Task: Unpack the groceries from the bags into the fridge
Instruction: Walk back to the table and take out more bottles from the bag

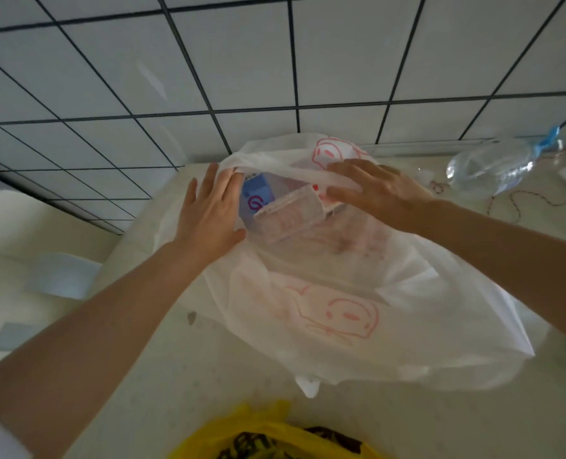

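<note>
Both hands flat, gripping nothing: left hand (pixel 208 213) and right hand (pixel 377 190) spread the white bag (pixel 341 293) mouth on the counter (pixel 162 376). Blue carton (pixel 253 193) inside looks stiff, light; grasp its sides. Film's thin, slippery.

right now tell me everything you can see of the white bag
The white bag is thin, translucent plastic printed with red smiling-face drawings. It lies slumped on the pale counter, its mouth toward the tiled wall. The left hand presses its left rim with straight fingers; the right hand rests on the upper rim. Inside show a blue carton and a pinkish packet.
</note>
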